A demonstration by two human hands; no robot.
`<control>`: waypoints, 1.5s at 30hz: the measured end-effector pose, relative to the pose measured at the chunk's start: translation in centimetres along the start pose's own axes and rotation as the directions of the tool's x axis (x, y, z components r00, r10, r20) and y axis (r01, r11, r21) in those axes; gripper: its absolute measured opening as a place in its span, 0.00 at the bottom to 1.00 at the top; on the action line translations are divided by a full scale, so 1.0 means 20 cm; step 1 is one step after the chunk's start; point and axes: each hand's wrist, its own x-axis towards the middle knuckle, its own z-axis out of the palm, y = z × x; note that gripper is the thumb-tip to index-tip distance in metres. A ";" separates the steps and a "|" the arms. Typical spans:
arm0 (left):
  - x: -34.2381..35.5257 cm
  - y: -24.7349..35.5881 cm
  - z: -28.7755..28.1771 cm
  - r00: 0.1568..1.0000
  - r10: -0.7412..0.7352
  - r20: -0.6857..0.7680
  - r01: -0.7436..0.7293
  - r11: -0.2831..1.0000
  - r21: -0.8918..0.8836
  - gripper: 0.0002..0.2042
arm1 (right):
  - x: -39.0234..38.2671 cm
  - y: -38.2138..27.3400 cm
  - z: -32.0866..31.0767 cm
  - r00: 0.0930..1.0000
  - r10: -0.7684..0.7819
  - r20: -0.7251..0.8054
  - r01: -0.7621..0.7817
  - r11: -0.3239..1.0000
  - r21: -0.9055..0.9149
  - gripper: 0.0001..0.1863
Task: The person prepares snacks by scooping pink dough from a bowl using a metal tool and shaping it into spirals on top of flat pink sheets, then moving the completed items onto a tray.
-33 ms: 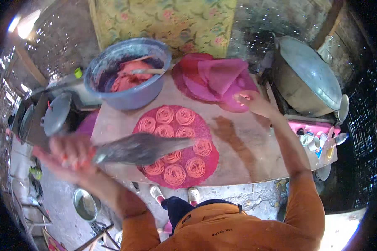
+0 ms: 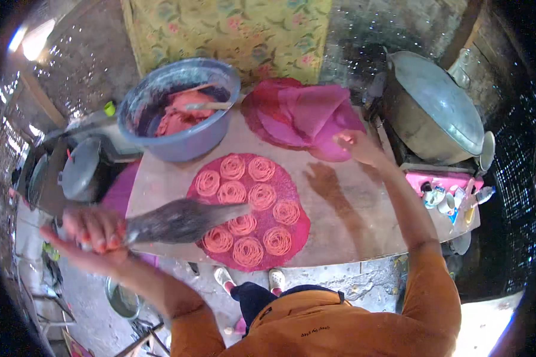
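My left hand [image 2: 95, 229], blurred by motion at the left, is closed around the narrow end of a dark grey, tapered, brush-like thing [image 2: 173, 221]. Its pale tip reaches over a round magenta sheet [image 2: 298, 238] on the table. Several coiled pink dough rosettes [image 2: 248, 251] lie on that sheet, and the brush-like thing covers part of them. At the right, my right hand [image 2: 354, 144] has its fingers curled, with nothing visible in them. It is in front of the near edge of a folded pile of pink and magenta sheets [image 2: 324, 113], casting a shadow on the tabletop.
A blue basin [image 2: 181, 149] with pink dough and a wooden-handled tool stands at the table's back left. To the right are a large lidded metal pot [image 2: 423, 119] and a pink tray [image 2: 417, 178] of small items. Another lidded pot [image 2: 83, 169] stands at the left.
My left hand and the brush-like thing have shifted a little left, so the tip reaches less far across the rosettes. My right hand stays by the sheet pile.
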 end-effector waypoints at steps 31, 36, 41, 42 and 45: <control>0.03 0.12 -0.42 0.855 -0.036 -0.517 0.289 0.861 0.418 0.32 | -0.31 -1.25 -0.40 0.807 -0.576 -0.131 0.356 0.651 -0.670 0.12; 0.09 0.14 -0.48 0.824 -0.106 -0.557 0.343 0.875 0.341 0.32 | -0.45 -1.44 -0.30 0.755 -0.618 -0.220 0.479 0.748 -0.459 0.09; 0.11 0.16 -0.55 0.871 -0.207 -0.446 0.353 0.895 0.273 0.32 | -0.50 -1.08 -0.33 0.803 -0.121 -0.584 0.056 0.990 -0.127 0.12; 0.10 0.18 -0.58 0.869 -0.230 -0.437 0.355 0.906 0.230 0.31 | -0.51 -0.98 -0.24 0.788 -0.088 -0.610 0.092 0.995 -0.025 0.13; 0.10 0.23 -0.61 0.854 -0.221 -0.471 0.347 0.917 0.198 0.31 | -0.62 -0.84 0.15 0.691 -0.030 -0.723 0.162 0.980 0.115 0.17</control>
